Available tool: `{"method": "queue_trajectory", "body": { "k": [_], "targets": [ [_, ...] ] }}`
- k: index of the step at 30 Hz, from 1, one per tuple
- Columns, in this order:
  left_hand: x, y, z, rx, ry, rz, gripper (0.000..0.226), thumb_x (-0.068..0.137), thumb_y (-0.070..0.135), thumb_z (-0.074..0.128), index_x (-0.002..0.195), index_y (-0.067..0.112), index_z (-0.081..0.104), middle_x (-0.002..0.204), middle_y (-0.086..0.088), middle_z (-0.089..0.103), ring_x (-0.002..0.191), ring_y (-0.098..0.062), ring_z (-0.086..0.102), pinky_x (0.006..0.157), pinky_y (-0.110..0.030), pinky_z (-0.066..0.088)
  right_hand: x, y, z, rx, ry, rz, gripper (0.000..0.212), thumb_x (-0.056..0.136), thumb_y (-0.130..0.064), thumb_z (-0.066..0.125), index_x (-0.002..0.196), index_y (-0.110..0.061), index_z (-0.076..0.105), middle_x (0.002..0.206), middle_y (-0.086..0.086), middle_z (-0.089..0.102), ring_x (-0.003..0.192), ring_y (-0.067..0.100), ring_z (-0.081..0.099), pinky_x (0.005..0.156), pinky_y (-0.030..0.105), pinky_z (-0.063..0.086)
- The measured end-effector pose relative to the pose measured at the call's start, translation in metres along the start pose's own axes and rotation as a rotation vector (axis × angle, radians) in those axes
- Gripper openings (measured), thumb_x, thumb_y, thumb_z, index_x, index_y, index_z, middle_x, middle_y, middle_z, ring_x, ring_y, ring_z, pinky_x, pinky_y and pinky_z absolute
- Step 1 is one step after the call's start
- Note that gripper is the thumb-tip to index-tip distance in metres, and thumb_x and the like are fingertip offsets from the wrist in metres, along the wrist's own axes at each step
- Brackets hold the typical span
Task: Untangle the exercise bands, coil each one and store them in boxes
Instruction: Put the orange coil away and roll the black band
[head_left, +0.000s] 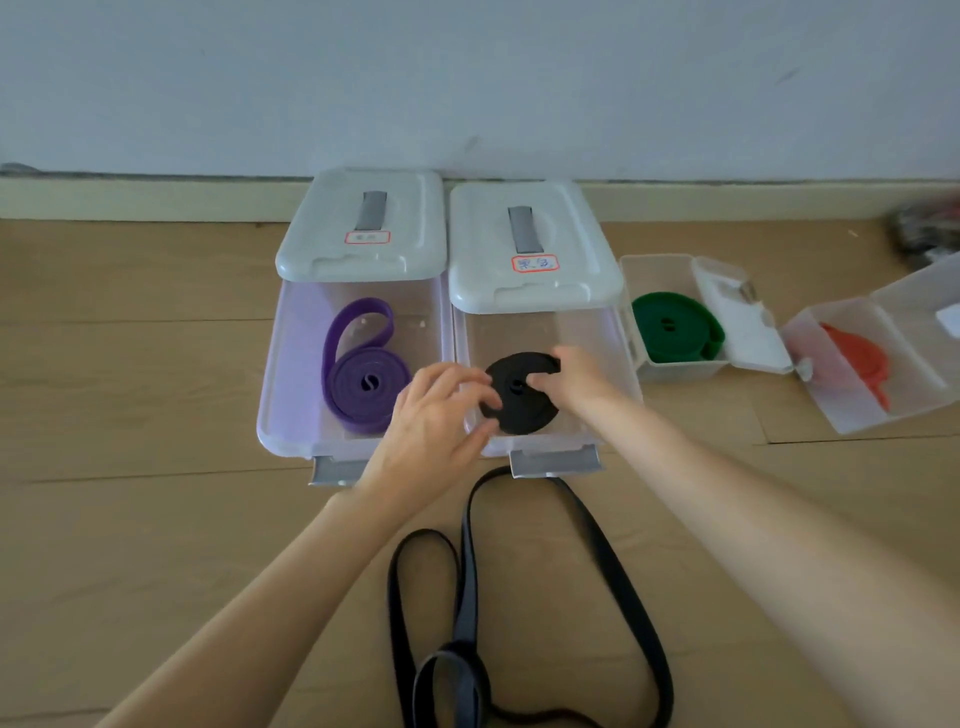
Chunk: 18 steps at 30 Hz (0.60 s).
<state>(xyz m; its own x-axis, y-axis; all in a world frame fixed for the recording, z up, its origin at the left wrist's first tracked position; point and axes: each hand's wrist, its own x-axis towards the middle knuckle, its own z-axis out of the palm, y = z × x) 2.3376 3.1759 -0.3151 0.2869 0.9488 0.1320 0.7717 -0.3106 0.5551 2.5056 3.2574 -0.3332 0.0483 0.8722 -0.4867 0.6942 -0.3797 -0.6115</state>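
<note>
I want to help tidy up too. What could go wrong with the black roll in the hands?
1. The black coil, held by the left hand and right hand over the clear box, may spring open once let go.
2. The loose black band on the floor is still looped over itself and could knot.

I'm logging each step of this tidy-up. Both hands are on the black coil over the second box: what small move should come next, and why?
Probably lower the black coil to the floor of the clear box and let go. The left hand and right hand hold it wound inside the open box, and another black band lies uncoiled on the floor.
</note>
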Motion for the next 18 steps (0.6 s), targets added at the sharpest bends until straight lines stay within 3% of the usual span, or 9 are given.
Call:
{"method": "queue_trajectory", "body": {
  "k": [3,6,10,14,18],
  "targets": [
    [0.034,-0.01,-0.003,0.105,-0.073,-0.01,0.042,0.095,0.028,0.047,0.135,0.016,0.044,0.146,-0.001,0.038,0.139,-0.02,0.023,0.114,-0.039,0.021,0.011,0.002,0.008,-0.003,0.022,-0.03,0.04,0.092,-0.017,0.056,0.13,-0.005,0.05,0.129,0.016,0.055,0.117,0.031,0.052,0.091,0.032,0.041],
    [0.051,-0.022,0.005,0.181,-0.127,-0.03,0.051,0.098,0.033,0.038,0.145,0.017,0.027,0.154,0.002,0.023,0.144,-0.016,0.009,0.116,-0.034,0.011,0.023,0.005,0.012,-0.054,0.0,-0.073,0.045,0.092,-0.016,0.055,0.135,-0.007,0.046,0.134,0.014,0.052,0.122,0.03,0.049,0.098,0.035,0.039],
    [0.048,-0.03,0.016,0.199,-0.073,0.027,0.047,0.098,0.03,0.039,0.142,0.014,0.033,0.154,-0.002,0.023,0.144,-0.018,0.006,0.116,-0.031,0.009,0.035,0.013,0.013,-0.249,-0.132,-0.142,0.047,0.091,-0.021,0.057,0.135,-0.007,0.044,0.134,0.014,0.051,0.122,0.029,0.047,0.096,0.032,0.037],
    [0.047,-0.032,0.018,0.172,-0.063,0.032,0.048,0.097,0.033,0.04,0.141,0.012,0.037,0.155,-0.001,0.019,0.145,-0.017,0.0,0.11,-0.021,-0.004,0.039,0.02,0.012,-0.632,-0.158,-0.153,0.053,0.09,-0.04,0.055,0.133,-0.013,0.042,0.136,0.015,0.042,0.124,0.032,0.039,0.101,0.037,0.03],
    [0.046,-0.03,0.015,0.184,-0.079,0.029,0.049,0.098,0.033,0.039,0.142,0.013,0.034,0.156,-0.001,0.016,0.145,-0.015,-0.001,0.109,-0.02,-0.005,0.038,0.015,0.011,-0.65,-0.124,-0.16,0.059,0.088,-0.042,0.058,0.134,-0.01,0.038,0.136,0.015,0.041,0.122,0.035,0.039,0.1,0.039,0.033]
  ]
}}
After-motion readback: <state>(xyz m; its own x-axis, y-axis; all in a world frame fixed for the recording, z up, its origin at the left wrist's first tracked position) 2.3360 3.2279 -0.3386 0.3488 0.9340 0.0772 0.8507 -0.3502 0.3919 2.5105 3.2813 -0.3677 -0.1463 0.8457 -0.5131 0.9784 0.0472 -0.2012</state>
